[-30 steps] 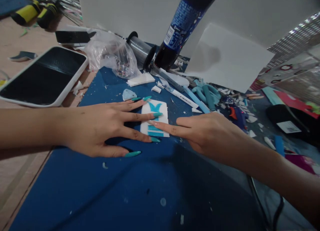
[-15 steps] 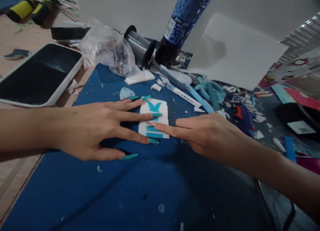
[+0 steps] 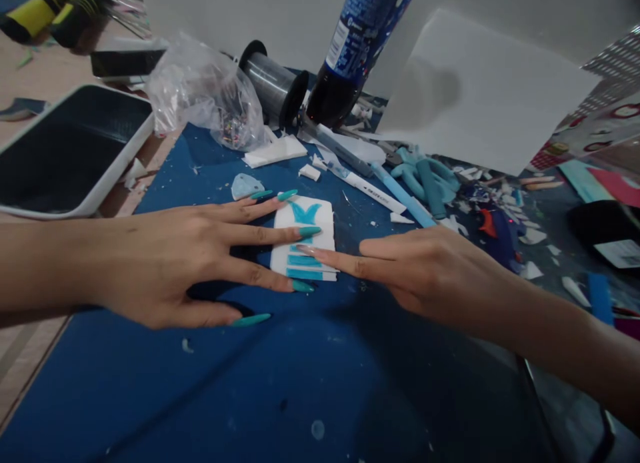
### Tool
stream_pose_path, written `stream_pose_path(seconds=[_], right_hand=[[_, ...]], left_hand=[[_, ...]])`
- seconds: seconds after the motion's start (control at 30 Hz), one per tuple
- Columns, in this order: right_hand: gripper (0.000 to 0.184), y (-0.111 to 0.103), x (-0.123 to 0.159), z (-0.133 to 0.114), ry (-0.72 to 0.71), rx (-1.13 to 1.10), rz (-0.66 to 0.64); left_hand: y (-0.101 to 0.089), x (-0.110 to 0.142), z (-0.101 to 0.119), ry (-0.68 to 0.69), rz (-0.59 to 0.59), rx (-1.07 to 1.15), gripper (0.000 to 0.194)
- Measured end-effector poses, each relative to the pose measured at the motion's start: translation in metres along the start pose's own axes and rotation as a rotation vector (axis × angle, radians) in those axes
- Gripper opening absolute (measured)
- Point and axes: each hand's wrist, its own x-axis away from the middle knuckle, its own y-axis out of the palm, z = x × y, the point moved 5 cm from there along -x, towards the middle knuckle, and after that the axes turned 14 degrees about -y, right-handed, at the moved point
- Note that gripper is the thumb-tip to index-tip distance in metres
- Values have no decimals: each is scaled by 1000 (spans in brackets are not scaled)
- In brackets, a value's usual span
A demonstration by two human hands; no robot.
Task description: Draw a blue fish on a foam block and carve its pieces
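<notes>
A small white flat piece (image 3: 327, 233) with bright blue shapes on it lies on the blue board. My left hand (image 3: 185, 256) lies flat across its left side, fingers spread, teal nails resting on and beside it. My right hand (image 3: 415, 263) comes in from the right, its index finger stretched over the piece and its tip on the blue bars. The other fingers are curled under; whatever they hold, if anything, is hidden. A narrow strip with a blue bar (image 3: 305, 275) runs along the near edge, marked off by a split line. A pale blue scrap (image 3: 247, 186) sits just beyond my left fingers.
Behind the piece lie a white marker (image 3: 373, 195), light-blue-handled scissors (image 3: 427, 179), white offcuts (image 3: 277, 151) and a spool (image 3: 274, 86). A dark bottle (image 3: 345, 56) stands at the back. Left are a phone (image 3: 65, 149) and a plastic bag (image 3: 200, 89).
A split now shows between the near strip and the rest of the white piece, clearest at the right edge. Both hands keep nearly the same place on it; the view has shifted slightly.
</notes>
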Motion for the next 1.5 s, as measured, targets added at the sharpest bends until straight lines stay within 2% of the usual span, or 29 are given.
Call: stream_pose_path(seconds=[0.13,0.4,0.5,0.6,0.73,0.83,1.0,1.17,1.33,1.5], right_hand=[[89,-2,3,-1,-20,2,-9],[84,3,13,2,77,-43,-123],[83,4,20,1,69,-14,-119],[83,5,33,1,69,21,-63],[84,6,57,3,130,77,-87],[75,2,64,-1,171,105,-58],[68,-5,39,-9,168,110,30],[72,0,7,-7,135,62,-42],[72,1,-1,-7,95,60,65],[75,4,-3,-8,97,74,24]], left_hand=[[0,1,0,5,1,-5,61],[1,4,-1,6,-8,-10,64],[1,4,-1,11,-2,-14,62],[0,3,-1,10,0,-23,60],[1,1,0,30,-11,-25,57],[1,0,0,49,16,-13,56],[2,1,-3,78,63,-25,56],[3,1,-2,81,62,-11,55],[3,-1,0,91,49,-13,53],[4,-2,0,82,33,-17,52]])
